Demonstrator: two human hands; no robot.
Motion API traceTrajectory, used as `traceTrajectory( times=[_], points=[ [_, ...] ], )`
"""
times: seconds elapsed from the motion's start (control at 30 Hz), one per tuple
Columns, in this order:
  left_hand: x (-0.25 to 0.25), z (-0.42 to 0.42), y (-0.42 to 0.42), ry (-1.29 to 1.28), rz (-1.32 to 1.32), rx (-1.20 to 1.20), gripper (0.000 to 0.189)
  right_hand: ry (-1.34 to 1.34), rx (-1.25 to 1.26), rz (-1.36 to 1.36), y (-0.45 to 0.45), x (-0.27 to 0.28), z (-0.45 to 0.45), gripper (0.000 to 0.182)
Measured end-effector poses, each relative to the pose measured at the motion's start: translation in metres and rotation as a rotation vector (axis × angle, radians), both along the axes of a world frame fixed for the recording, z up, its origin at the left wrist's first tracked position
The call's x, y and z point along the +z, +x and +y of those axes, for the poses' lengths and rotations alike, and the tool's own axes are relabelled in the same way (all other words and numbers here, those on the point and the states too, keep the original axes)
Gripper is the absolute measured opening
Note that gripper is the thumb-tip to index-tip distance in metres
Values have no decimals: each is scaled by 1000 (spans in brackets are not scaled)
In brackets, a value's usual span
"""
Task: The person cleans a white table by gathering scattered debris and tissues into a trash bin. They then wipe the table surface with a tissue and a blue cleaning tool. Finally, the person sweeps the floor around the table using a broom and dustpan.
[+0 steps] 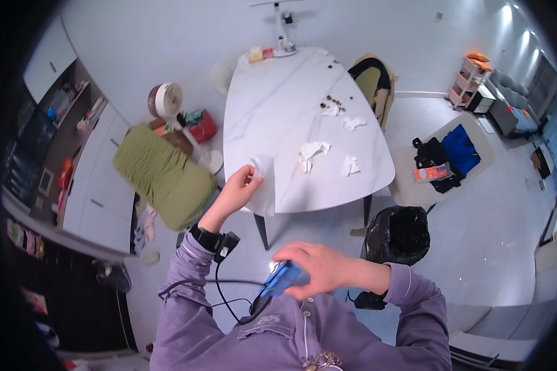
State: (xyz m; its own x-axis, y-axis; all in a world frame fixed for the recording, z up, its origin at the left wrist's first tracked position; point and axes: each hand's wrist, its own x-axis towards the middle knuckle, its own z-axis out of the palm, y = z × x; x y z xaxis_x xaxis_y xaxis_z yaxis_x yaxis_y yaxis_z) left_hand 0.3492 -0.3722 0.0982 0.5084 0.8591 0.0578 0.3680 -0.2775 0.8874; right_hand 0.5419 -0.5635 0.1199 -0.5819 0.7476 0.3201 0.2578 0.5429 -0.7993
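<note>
My left hand [242, 186] is at the near left edge of the marble-patterned table [278, 106], its fingers pinching a thin, translucent plastic sheet or bag [263, 188] that hangs over the edge. Close to my body, right of the left hand, my right hand [313, 269] grips a blue object [281, 278], whose exact kind I cannot tell. Black cables pass beside it. Crumpled white tissues [314, 149] lie on the near half of the table, with more [351, 165] to the right. Several small dark brown pieces [333, 102] are scattered farther back.
A black-lined trash bin [397, 235] stands right of the table's near end. A pale seat [473, 185] holds dark and blue clothes and an orange packet [431, 173]. A green-covered chair [165, 176] and a standing fan [167, 99] are at left; a white lamp [281, 39] stands at the far end.
</note>
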Motion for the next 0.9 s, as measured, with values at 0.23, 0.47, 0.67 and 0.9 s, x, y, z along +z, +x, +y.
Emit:
traceTrajectory(
  times=[0.23, 0.47, 0.67, 0.9],
  points=[
    [-2, 75, 11, -112, -176, -145, 12, 662, 15, 137, -93, 91, 68, 54],
    [42, 127, 27, -206, -321, -285, 12, 1266, -293, 586, -169, 138, 120, 15],
    [57, 148, 34, -206, -339, -380, 10, 1191, -141, 761, -178, 159, 121, 14],
    [57, 157, 51, -209, -299, -412, 11, 1297, -102, 444, -146, 152, 117, 21]
  ],
)
